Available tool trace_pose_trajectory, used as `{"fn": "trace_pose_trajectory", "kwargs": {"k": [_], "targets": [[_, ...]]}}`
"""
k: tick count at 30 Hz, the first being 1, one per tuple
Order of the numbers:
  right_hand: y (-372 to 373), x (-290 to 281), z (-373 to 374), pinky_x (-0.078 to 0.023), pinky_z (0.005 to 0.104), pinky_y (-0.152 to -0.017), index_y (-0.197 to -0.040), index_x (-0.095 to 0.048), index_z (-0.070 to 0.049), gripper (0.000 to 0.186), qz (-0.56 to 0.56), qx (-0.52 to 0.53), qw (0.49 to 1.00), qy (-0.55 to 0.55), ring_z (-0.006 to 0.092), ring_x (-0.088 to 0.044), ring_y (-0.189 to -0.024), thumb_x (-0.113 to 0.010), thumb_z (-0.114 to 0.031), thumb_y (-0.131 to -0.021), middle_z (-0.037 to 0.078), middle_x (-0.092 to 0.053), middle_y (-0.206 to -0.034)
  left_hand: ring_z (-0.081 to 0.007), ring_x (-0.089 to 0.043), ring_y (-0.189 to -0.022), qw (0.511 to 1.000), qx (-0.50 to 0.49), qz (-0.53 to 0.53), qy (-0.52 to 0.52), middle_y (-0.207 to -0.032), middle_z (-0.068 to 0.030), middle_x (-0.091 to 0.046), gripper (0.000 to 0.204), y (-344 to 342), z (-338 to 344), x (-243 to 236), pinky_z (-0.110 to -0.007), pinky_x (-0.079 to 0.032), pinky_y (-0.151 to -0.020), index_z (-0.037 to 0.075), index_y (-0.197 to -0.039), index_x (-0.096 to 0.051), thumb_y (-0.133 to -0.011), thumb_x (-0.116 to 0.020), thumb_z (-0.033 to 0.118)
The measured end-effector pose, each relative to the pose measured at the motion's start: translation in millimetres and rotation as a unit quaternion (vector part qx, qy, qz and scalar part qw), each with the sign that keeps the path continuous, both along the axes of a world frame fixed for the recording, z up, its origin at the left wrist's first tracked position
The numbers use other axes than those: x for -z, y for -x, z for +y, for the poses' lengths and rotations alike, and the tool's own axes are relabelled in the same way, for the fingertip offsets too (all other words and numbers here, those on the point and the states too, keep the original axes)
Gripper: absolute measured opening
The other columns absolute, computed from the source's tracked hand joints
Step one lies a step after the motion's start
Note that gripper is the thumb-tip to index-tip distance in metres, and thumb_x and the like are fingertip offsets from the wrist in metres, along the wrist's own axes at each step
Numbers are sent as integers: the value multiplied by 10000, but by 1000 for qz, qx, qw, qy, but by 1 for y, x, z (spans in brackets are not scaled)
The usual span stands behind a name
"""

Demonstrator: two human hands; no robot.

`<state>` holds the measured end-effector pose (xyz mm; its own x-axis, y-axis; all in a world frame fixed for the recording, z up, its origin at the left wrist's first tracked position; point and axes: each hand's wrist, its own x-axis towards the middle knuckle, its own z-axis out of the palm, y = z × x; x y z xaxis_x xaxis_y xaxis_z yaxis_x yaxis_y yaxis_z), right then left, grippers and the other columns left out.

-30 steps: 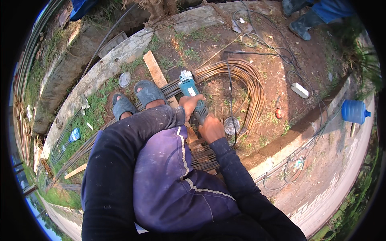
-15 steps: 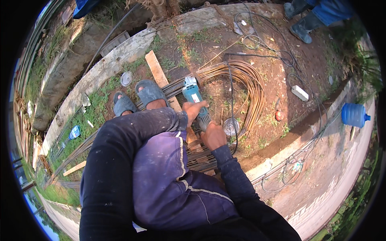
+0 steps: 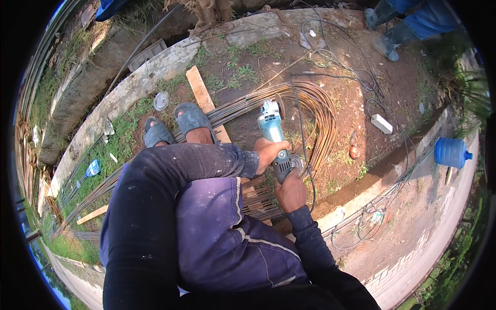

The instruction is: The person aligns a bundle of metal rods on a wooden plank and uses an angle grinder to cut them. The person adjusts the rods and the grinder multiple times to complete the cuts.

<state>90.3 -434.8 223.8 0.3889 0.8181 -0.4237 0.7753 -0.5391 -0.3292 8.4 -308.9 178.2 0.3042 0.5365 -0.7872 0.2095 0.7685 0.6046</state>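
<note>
From the head camera I look straight down at a person crouching on bare, patchy ground. Both hands are clenched around a blue angle grinder (image 3: 273,129): the left hand (image 3: 267,153) wraps its body, and the right hand (image 3: 291,191) grips the dark rear handle just behind it. The grinder's disc end points away from the person and sits on or just above a long bundle of rusty steel rods (image 3: 310,111), which bends into a tight loop near the middle of the ground and runs off toward the lower left edge. I cannot tell whether the disc is biting into the metal; no sparks show and I see no fresh cut ends, so I judge the cutting to be at or near its start, with nearly all the rods whole. The person's feet in grey sandals (image 3: 192,120) stand on the rods, beside a pale wooden plank (image 3: 201,98). A black power cord (image 3: 330,57) trails toward the far edge. A blue water jug (image 3: 451,152) lies at the right edge, and another person's boots (image 3: 385,20) stand at the far right corner.
</note>
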Motion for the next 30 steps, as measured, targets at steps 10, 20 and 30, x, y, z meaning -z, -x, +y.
{"fn": "trace_pose_trajectory", "kwargs": {"k": [10,20,30], "targets": [[-12,7,-9,-547,519,-779,-1104,-508,80,517,82,105,989,-71,480,-687,-856,-750,-216,-756,331,-677,-872,-231,-679,-885,972,211,-52,-87,-1040,-148,-686,534,7,24,-35,-366,-556,-791,-28,-1144,-638,-812,-793,360],[-82,-38,-38,-539,490,-766,-993,-587,60,390,53,104,980,-161,459,-693,-842,-739,-215,-764,293,-690,-884,-286,-603,-1215,975,9,-22,-220,-1304,-203,-619,680,151,133,-145,-400,-488,-1023,-52,-1405,-442,-978,-612,449],[-95,-12,-80,-542,557,-769,-1123,-563,13,471,24,43,994,-101,500,-669,-851,-703,-245,-755,319,-678,-854,-230,-685,-980,876,172,57,-448,-1042,-141,-712,458,142,8,-335,-364,-514,-935,-34,-1221,-612,-1020,-531,369]]}}
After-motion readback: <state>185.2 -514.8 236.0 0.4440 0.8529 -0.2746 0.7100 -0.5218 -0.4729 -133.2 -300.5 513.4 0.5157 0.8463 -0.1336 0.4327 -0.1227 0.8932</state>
